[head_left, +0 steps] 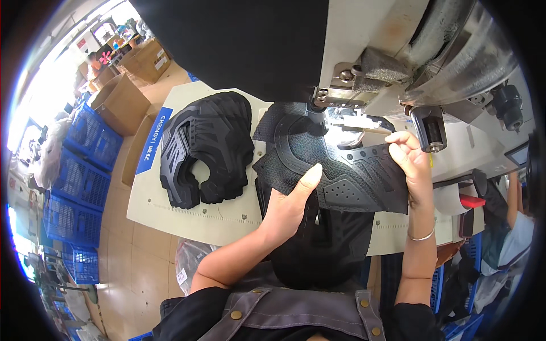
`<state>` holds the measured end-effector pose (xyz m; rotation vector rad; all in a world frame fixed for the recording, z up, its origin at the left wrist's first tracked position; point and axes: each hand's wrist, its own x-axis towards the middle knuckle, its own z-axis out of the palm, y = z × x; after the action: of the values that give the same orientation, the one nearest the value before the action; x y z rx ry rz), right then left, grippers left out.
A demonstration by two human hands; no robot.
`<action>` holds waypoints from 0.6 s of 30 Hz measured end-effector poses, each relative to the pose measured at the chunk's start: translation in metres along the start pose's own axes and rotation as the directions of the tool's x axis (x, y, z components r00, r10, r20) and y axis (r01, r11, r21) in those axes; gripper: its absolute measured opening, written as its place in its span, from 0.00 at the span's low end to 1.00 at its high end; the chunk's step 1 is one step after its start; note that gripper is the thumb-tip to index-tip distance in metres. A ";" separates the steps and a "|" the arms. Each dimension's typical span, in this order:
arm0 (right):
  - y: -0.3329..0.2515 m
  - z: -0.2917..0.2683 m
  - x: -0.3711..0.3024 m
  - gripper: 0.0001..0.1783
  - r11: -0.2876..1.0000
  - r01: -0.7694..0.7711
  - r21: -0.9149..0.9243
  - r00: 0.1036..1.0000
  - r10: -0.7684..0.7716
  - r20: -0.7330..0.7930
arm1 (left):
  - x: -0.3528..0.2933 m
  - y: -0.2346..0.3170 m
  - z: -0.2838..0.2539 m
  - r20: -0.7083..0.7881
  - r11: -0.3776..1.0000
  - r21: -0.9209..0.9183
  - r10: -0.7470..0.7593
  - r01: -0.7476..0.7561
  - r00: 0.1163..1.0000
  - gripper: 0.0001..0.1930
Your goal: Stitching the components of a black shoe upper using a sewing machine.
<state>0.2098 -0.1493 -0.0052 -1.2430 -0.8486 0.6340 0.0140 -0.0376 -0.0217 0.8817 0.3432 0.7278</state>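
A flat black shoe upper, with mesh and moulded overlays, lies under the needle area of an industrial sewing machine. Its curved middle edge is at the lit presser foot. My left hand grips its near left side, thumb on top and fingers hidden beneath. The far right corner is pinched by my right hand, which wears a bangle at the wrist. To the left, a stack of similar black uppers rests on the pale machine table. More black pieces hang over the table's near edge at my lap.
Blue plastic crates are stacked on the left, with cardboard boxes behind. A red-handled item lies at the table's right. Another person's arm shows at the far right. The machine head overhangs the far side.
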 end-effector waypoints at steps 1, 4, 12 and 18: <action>-0.004 0.004 0.000 0.08 1.000 0.028 -0.001 0.998 -0.028 -0.059 | 0.001 -0.001 -0.001 0.003 0.997 0.064 0.035 -0.035 0.999 0.10; -0.010 0.005 0.004 0.06 0.983 0.119 -0.141 0.989 -0.131 -0.074 | 0.003 0.002 -0.005 0.009 0.992 0.101 0.074 -0.075 0.997 0.10; -0.013 0.011 0.002 0.07 0.964 0.153 -0.216 0.980 -0.176 -0.091 | 0.014 0.005 -0.013 0.067 0.940 0.276 0.190 -0.201 0.979 0.08; -0.011 0.011 0.004 0.07 0.965 0.165 -0.205 0.976 -0.189 -0.105 | 0.018 0.009 -0.012 0.061 0.953 0.254 0.157 -0.167 0.986 0.10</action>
<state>0.2025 -0.1421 0.0079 -1.3500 -0.9224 0.3318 0.0160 -0.0145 -0.0217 1.1807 0.3372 0.8277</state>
